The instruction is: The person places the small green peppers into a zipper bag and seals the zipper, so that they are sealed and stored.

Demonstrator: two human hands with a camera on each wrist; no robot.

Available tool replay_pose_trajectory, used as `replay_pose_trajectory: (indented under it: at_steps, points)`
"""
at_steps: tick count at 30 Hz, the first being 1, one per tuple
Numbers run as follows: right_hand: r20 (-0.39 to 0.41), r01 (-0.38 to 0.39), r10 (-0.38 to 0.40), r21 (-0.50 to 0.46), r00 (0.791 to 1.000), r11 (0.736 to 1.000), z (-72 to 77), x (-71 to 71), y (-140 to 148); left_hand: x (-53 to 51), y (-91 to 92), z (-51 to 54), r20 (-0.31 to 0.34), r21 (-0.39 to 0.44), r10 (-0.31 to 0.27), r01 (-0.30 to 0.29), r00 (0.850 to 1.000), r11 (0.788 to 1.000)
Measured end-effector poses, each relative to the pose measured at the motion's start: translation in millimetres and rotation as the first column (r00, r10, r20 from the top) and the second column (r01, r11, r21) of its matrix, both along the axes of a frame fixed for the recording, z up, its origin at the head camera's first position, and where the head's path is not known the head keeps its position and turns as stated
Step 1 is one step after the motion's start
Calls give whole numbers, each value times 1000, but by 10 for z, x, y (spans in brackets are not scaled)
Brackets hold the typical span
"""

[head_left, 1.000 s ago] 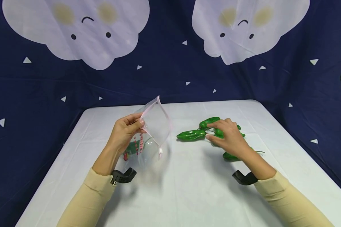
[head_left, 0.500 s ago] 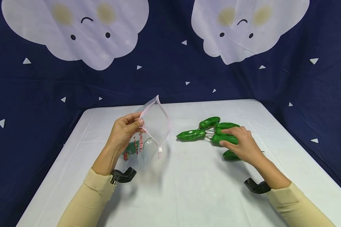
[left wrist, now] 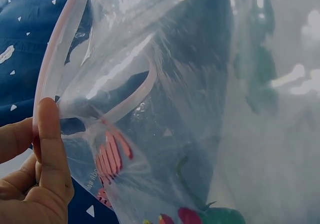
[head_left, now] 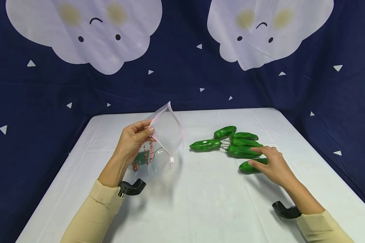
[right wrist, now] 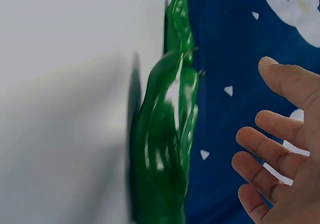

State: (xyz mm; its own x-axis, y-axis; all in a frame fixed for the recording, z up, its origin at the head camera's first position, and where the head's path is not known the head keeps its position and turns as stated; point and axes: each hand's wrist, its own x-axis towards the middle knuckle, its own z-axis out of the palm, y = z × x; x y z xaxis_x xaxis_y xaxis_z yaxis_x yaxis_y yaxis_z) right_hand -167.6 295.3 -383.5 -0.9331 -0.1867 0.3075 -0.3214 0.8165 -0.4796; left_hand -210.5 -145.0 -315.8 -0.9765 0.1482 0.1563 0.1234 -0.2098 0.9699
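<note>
1. The right hand (head_left: 273, 165) has its fingers loosely bent and the thumb well apart, with nothing in its hold. In the head view it overlaps the near pepper (head_left: 245, 168); I cannot tell whether a fingertip brushes it.
2. The left hand (head_left: 134, 138) pinches the rim of the plastic bag (head_left: 159, 165) between thumb and fingers, above the table (head_left: 200, 209), its mouth gaping rightward.
3. At the right hand, the near pepper could slip or roll if pinched off-centre, because its skin looks slick and rounded. A low, careless sweep might jostle the other peppers (head_left: 205, 145), which lie bunched just beyond it.
4. At the left hand, the limp bag has support on one side only, so its mouth could collapse; a sudden weight inside might tug the rim free.
5. The bag is thin, clear, crinkled film with a pinkish rim and red print. The peppers are glossy, dark green, long and tapering, with wiry stems.
6. The table is covered in smooth white; behind it hangs a navy backdrop (head_left: 182, 87) with pale clouds and small triangles.
</note>
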Motion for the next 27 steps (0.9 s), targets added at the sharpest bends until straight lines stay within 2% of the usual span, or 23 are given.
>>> replay_pose_trajectory:
  at_steps: [11, 16, 27]
  points:
    - [47, 69, -70, 32, 996, 997, -149, 14, 303, 9, 8, -24, 10, 9, 2, -2, 1000, 1000]
    - [70, 62, -65, 33, 995, 998, -184, -23, 401, 13, 2, -26, 20, 18, 5, -5, 1000, 1000]
    - [185, 69, -83, 84, 979, 994, -257, -40, 525, 8, 9, -43, 20, 15, 6, -6, 1000, 1000]
